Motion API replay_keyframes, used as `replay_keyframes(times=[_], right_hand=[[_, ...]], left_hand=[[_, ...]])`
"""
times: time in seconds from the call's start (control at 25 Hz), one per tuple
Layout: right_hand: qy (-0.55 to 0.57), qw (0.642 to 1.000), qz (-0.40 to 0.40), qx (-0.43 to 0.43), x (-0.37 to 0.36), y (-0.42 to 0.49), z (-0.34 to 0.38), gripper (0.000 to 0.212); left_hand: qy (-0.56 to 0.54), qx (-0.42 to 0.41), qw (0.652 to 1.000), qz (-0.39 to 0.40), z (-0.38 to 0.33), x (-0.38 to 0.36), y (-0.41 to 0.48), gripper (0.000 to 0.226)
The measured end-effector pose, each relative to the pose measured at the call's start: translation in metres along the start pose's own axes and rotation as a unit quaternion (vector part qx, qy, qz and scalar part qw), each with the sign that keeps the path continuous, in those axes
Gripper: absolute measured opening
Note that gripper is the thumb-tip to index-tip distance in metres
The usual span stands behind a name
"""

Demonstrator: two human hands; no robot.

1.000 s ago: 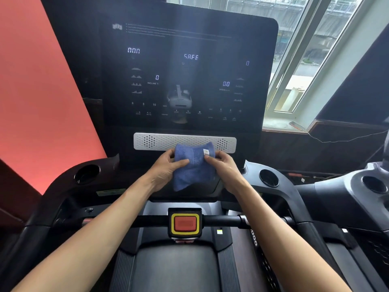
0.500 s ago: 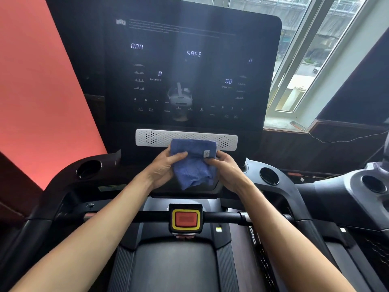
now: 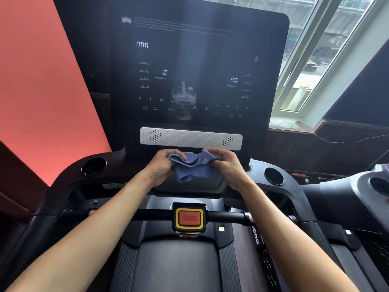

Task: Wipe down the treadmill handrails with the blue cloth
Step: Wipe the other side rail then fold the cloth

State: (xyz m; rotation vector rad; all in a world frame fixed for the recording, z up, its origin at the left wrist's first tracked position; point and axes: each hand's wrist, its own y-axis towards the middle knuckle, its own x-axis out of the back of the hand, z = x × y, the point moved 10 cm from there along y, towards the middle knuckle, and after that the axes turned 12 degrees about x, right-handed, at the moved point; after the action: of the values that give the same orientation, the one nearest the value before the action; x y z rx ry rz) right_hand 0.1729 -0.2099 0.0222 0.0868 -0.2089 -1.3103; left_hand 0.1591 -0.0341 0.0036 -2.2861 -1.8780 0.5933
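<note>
Two hands are out in front, a left hand [image 3: 161,167] and a right hand [image 3: 226,165], sharing one blue cloth [image 3: 193,170].

I count two machines: the near treadmill [image 3: 176,266] and a second treadmill [image 3: 347,190] on its right.

The near one has:
- one console screen [image 3: 200,60]
- one white speaker strip [image 3: 190,137]
- one red stop button [image 3: 189,218]
- one crossbar [image 3: 227,217]
- two side rails, the left handrail [image 3: 52,194] and the right handrail [image 3: 303,205]

Cup holders come to three: the left cup holder [image 3: 93,166], the right cup holder [image 3: 273,175], and the neighbour's cup holder [image 3: 380,186].

There is one window [image 3: 315,49].
</note>
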Motion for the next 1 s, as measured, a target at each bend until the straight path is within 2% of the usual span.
replay_keyframes(times=[0.16,0.24,0.36,0.44,0.56,0.68,0.92,1.0], right_hand=[[-0.006,0.998,-0.048,-0.043,0.009,0.001,-0.018,0.054],[-0.014,0.996,-0.050,-0.077,0.010,0.000,-0.030,0.049],[0.038,0.984,-0.077,-0.154,0.010,-0.006,-0.040,0.033],[0.038,0.981,-0.078,-0.171,0.009,-0.011,-0.040,0.024],[-0.069,0.990,-0.039,-0.117,0.011,-0.011,-0.042,0.016],[-0.121,0.984,-0.067,-0.115,0.016,-0.014,-0.058,0.022],[-0.284,0.953,-0.077,-0.078,0.009,-0.009,-0.064,0.017],[-0.341,0.936,-0.056,-0.061,0.004,-0.003,-0.062,0.014]], left_hand=[[0.106,-0.007,0.994,0.024,0.001,-0.001,0.000,0.055],[0.173,-0.028,0.984,0.035,-0.002,-0.007,-0.002,0.057],[0.231,-0.028,0.973,-0.002,0.000,0.002,0.003,0.058],[0.273,-0.028,0.961,-0.027,0.005,0.012,0.009,0.056],[0.336,-0.056,0.939,-0.039,0.011,0.021,0.015,0.070],[0.394,-0.090,0.913,-0.057,0.017,0.025,0.019,0.075],[0.522,-0.108,0.844,-0.060,0.037,0.017,0.020,0.045],[0.558,-0.127,0.816,-0.081,0.038,0.013,0.016,0.038]])
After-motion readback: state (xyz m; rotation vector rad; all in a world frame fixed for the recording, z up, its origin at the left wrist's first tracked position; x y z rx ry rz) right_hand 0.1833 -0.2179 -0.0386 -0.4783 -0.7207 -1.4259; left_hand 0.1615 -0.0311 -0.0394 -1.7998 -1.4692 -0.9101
